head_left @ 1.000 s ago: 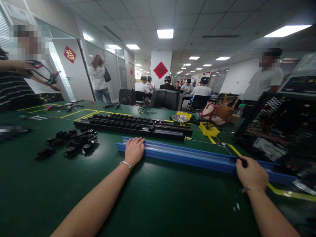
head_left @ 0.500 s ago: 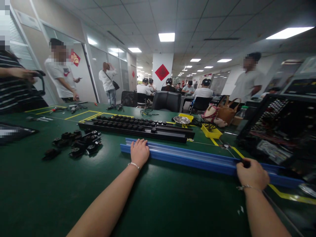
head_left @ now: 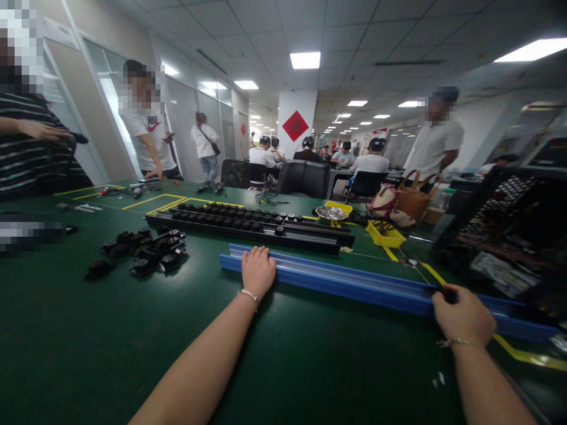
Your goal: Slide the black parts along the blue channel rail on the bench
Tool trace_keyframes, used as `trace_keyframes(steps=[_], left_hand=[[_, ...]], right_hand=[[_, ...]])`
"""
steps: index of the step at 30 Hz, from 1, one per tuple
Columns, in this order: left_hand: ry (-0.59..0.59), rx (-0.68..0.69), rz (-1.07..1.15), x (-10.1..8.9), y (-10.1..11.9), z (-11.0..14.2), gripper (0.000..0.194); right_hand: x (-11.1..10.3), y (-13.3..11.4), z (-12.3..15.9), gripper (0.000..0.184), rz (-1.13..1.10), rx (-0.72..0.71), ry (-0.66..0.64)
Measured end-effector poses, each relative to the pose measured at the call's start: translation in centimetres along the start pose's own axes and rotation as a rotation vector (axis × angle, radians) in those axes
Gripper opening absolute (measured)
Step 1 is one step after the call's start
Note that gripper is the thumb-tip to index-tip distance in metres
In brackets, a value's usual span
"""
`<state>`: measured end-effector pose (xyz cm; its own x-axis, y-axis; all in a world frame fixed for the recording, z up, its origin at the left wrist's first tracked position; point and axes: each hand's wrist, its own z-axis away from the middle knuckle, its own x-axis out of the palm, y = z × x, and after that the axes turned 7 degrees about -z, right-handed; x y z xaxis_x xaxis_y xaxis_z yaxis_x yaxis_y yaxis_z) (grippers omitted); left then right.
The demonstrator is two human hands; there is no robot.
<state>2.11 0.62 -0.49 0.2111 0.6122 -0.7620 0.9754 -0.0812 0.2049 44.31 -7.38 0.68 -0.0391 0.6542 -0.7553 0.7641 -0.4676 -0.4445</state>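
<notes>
Our left hand [head_left: 258, 271] gripped the blue rail [head_left: 336, 282] near one end, and our right hand [head_left: 463, 314] pinched a black piece [head_left: 446, 294] at the rail, which lay along the counter's [head_left: 336, 360] right side.

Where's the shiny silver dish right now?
In the head view, the silver dish is on the far part of the green table, a bit right of the middle, beyond the blue rail and left of the yellow basket holding dark things.
</notes>
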Motion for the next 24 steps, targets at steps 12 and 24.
trace_keyframes(steps=[12, 24], left_hand=[[-0.010, -0.002, 0.003, 0.0, -0.2, -0.1, 0.040], [-0.023, -0.007, -0.001, -0.3, -0.2, -0.2, 0.040]], right_hand=[[-0.1, -1.1, 0.5, 0.039, 0.014, -0.042, -0.018], [-0.5, -2.4, 1.1, 0.040, 0.012, -0.053, -0.051]])
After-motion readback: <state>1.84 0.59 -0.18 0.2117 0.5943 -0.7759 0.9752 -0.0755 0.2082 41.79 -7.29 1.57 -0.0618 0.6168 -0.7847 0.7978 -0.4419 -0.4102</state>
